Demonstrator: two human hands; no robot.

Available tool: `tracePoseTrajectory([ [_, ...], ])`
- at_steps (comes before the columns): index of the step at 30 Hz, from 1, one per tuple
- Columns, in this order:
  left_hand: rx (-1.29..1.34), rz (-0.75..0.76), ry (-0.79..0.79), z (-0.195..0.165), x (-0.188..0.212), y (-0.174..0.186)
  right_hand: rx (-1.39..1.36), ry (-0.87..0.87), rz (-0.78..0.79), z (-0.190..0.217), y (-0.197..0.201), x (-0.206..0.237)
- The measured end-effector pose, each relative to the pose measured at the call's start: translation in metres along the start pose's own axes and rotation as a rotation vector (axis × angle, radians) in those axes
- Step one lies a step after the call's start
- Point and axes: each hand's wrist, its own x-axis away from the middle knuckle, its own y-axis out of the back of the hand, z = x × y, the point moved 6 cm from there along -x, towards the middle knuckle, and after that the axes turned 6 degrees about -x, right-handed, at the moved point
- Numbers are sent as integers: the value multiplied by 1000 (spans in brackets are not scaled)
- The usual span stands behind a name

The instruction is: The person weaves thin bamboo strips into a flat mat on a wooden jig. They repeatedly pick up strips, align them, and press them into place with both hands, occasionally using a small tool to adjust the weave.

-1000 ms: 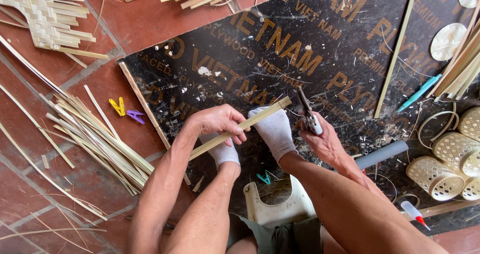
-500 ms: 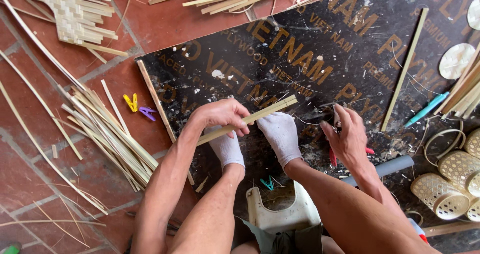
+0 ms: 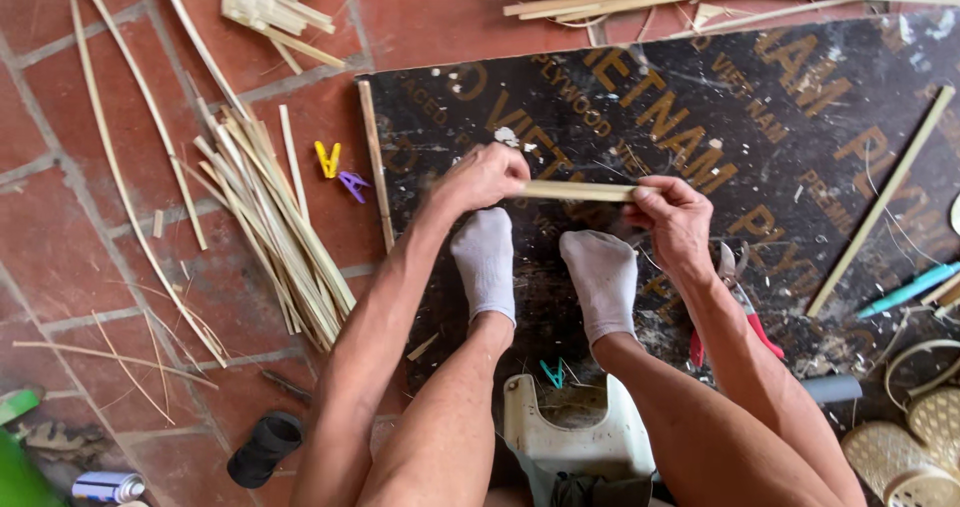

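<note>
Left hand (image 3: 487, 175): our fingers pinch the flat pale bamboo strip (image 3: 577, 191) at its 9 o'clock end.
Right hand (image 3: 674, 219): fingers clamp its 3 o'clock end.
Beneath: dark printed plywood board (image 3: 800, 147).

Pale tan bamboo strip (image 3: 578, 191), dark brown board (image 3: 800, 167) with faded gold lettering, white socks (image 3: 485, 262), red-brick floor tiles (image 3: 60, 207) with grey joints, yellow clip (image 3: 327, 158), purple clip (image 3: 352, 184), red-handled cutters (image 3: 740, 312), teal pen (image 3: 908, 289), cream stool (image 3: 575, 447)
</note>
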Motion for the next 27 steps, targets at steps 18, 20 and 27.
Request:
tracePoseTrajectory([
  [18,-341,-1057,-83,82,52,-20,636,419,136,78,-92,-90],
  [20,-275,-1061,-119,86,65,-34,495,263,184,65,-76,-78],
  [27,-212,-1086,6,105,107,-88,864,-16,188,6,-58,-37],
])
